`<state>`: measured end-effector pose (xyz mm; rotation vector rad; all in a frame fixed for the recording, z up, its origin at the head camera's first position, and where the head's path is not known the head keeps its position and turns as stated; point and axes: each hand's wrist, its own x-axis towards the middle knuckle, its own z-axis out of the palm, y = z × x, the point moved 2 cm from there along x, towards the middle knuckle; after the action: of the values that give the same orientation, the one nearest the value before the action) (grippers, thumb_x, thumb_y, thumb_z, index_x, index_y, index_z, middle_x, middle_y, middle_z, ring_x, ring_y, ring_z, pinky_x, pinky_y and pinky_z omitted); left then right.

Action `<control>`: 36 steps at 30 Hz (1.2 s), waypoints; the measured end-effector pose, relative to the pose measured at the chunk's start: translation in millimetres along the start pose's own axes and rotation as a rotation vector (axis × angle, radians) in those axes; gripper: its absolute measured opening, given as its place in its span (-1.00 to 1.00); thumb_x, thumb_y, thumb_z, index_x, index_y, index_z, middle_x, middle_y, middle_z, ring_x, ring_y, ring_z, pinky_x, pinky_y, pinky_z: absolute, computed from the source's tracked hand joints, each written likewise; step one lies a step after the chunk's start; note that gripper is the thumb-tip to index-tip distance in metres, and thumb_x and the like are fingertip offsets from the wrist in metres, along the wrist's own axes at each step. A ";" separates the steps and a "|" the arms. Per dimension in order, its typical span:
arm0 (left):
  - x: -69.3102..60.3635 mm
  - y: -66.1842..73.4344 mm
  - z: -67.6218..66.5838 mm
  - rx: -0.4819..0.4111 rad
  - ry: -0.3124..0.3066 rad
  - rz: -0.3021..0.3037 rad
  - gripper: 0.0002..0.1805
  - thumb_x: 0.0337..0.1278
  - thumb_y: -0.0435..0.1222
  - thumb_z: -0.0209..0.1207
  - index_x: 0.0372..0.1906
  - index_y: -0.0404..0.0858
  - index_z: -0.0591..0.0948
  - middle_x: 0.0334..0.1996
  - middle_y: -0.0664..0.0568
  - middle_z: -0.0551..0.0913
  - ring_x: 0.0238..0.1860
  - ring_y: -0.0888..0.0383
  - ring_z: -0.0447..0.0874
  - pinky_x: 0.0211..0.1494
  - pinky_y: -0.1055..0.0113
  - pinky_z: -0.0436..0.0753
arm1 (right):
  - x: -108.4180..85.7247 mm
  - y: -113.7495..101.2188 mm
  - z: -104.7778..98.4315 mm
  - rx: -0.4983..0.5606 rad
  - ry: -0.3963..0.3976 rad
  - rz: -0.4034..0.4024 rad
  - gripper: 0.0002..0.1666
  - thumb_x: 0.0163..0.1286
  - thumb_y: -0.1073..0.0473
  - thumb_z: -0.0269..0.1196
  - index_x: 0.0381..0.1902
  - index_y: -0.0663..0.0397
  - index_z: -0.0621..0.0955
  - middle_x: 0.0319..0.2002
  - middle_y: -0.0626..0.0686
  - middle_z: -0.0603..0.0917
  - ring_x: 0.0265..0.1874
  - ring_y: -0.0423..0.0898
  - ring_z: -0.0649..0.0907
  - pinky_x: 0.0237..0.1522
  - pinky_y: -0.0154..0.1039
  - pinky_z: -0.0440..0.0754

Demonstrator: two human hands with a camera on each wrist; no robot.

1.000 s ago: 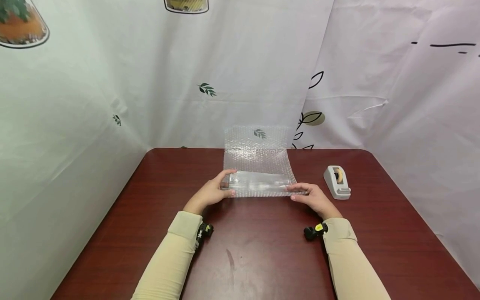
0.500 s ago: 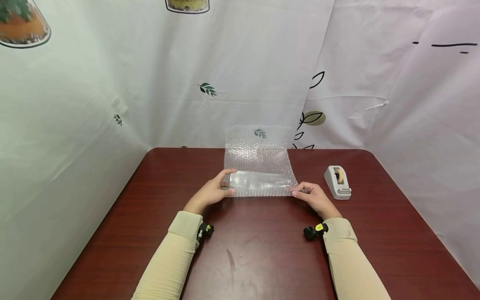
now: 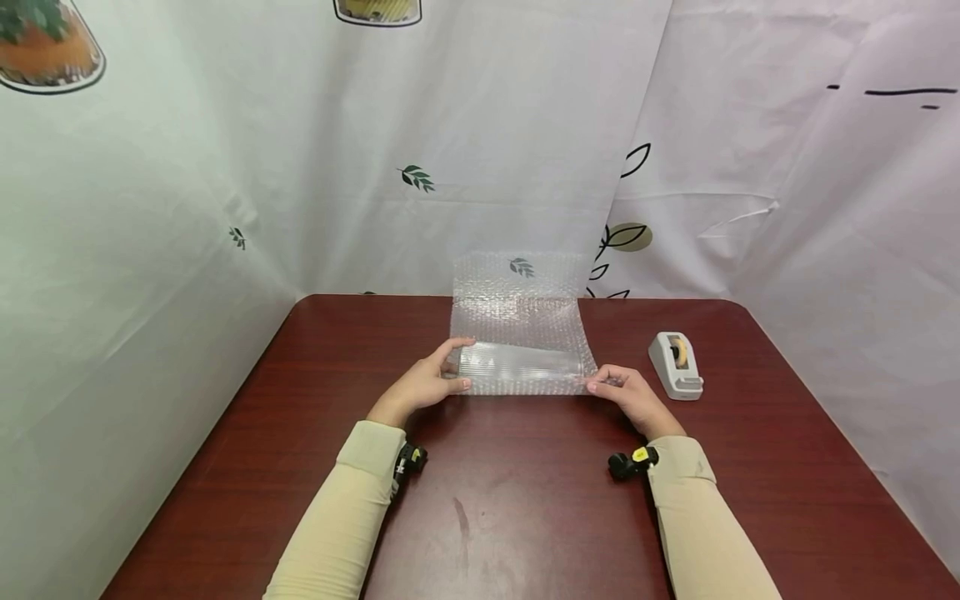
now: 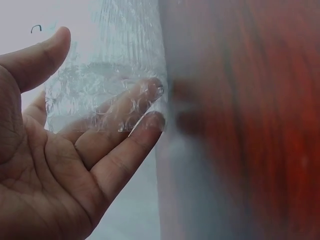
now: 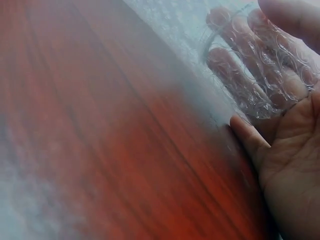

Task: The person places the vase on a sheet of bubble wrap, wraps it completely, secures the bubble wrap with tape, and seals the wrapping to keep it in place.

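Note:
A clear ribbed cylinder [image 3: 517,362] lies sideways on the near part of a bubble wrap sheet [image 3: 513,312]. At its left end, my left hand [image 3: 422,385] grips it and the wrap between thumb and fingers. The left wrist view shows fingers of the left hand [image 4: 65,150] behind the transparent wrap [image 4: 100,100], thumb on the opposite side. My right hand [image 3: 633,400] pinches the wrap's near right corner, just beyond the cylinder's right end. In the right wrist view, several fingers of the right hand [image 5: 295,150] show through the crinkled wrap [image 5: 265,75].
A white tape dispenser [image 3: 675,367] with a yellowish roll stands on the dark red table [image 3: 480,500], right of my right hand. The wrap's far end rises against the white cloth backdrop [image 3: 480,125]. Cloth also hangs at both sides.
My right hand's fingertips have shifted slightly right, off the cylinder's end, and its thumb has closed toward the index finger on the wrap. My left hand has kept its grip.

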<state>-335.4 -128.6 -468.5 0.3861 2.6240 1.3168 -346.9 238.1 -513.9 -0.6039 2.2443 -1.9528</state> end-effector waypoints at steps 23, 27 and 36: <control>-4.1 8.5 -2.2 -0.111 -0.062 -0.146 -0.31 0.29 -0.10 0.31 0.48 0.12 0.35 -0.12 -0.01 0.73 -0.15 0.06 0.74 -0.30 0.12 0.69 | 2.5 0.9 0.7 0.172 0.043 -0.071 -0.54 0.38 0.49 0.14 -0.48 -0.20 0.68 -0.43 -0.23 0.68 -0.36 -0.34 0.58 -0.24 -0.42 0.52; -2.6 7.3 -2.2 -0.093 -0.056 -0.150 -0.31 0.29 -0.08 0.30 0.49 0.12 0.35 -0.02 -0.02 0.69 -0.13 0.06 0.71 -0.26 0.11 0.67 | 1.8 0.1 2.2 0.212 0.039 -0.070 -0.55 0.39 0.50 0.11 -0.49 -0.16 0.66 -0.43 -0.23 0.66 -0.35 -0.33 0.56 -0.23 -0.43 0.51; 0.8 4.9 0.1 -0.128 -0.086 -0.161 -0.31 0.36 -0.07 0.23 0.52 0.14 0.28 0.12 -0.14 0.58 -0.14 -0.03 0.70 -0.21 0.10 0.65 | 1.3 -1.9 3.8 0.271 0.021 -0.091 -0.54 0.36 0.53 0.08 -0.50 -0.12 0.66 -0.47 -0.19 0.65 -0.30 -0.36 0.60 -0.07 -0.50 0.51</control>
<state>-335.5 -125.4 -464.6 0.2024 2.4278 1.3734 -346.4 233.9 -512.5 -0.6609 1.9450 -2.2641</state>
